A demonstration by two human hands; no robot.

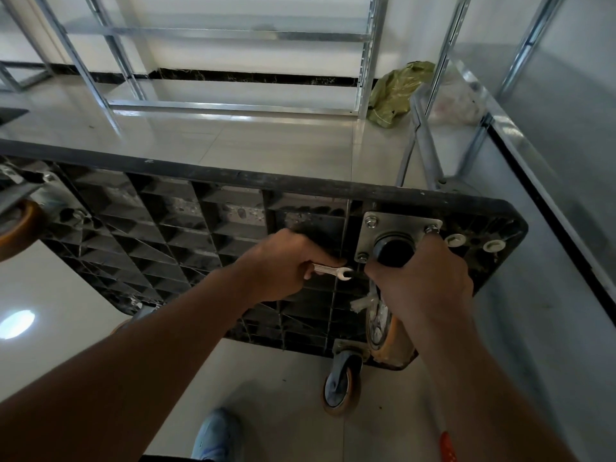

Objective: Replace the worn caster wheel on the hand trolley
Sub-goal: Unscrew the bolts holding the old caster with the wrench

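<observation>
Two hands at the upturned trolley [233,221]: left hand [283,261] grips a slim spanner [333,271], right hand [421,278] clasps the heavy, rigid caster [393,251] by its housing.

Dim, soft-focus, edge-warped; floor [280,151] glare.

A storeroom or warehouse-type room. Bare galvanised steel shelving frames [233,35] stand against a white wall at twelve o'clock, with more metal racking [533,105] at two o'clock. The floor [266,148] is glossy pale tile, edged by a dark marbled skirting strip [253,76]. A crumpled green sack [396,91] lies on the floor at one o'clock, beside the shelving upright.
</observation>
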